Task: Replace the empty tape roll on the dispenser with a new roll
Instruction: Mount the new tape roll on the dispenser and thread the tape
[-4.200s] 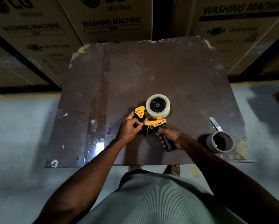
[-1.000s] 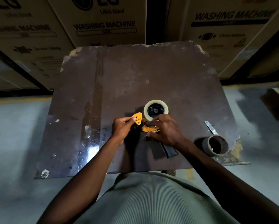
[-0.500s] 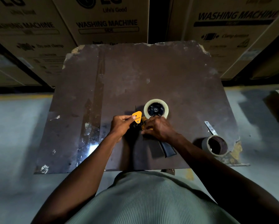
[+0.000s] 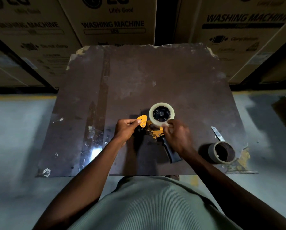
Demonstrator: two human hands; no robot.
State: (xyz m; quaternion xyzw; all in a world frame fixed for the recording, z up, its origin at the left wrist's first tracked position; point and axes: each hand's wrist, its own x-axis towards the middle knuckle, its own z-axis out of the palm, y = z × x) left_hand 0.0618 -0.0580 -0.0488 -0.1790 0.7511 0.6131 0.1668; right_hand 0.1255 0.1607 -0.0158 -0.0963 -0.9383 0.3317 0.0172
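A yellow and black tape dispenser point(image 4: 155, 132) lies on its side on the dark brown board point(image 4: 139, 77). A full roll of clear tape point(image 4: 161, 113) sits on its black hub. My left hand point(image 4: 126, 128) grips the dispenser's front end, thumb on the yellow flap point(image 4: 143, 121). My right hand point(image 4: 176, 132) pinches at the roll's near edge; the hand is blurred, so what is between its fingers is unclear. The black handle point(image 4: 171, 151) points toward me, free of both hands. The empty brown cardboard core point(image 4: 221, 151) stands at the board's near right.
A small metal strip point(image 4: 217, 133) lies just beyond the empty core. Large cardboard washing machine boxes point(image 4: 115, 22) stand behind the board. Grey floor point(image 4: 17, 130) surrounds it. The board's right near corner is chipped.
My right hand has moved from the dispenser's yellow body up and right to the roll's near edge, uncovering the frame and handle. My left hand keeps its grip on the front end.
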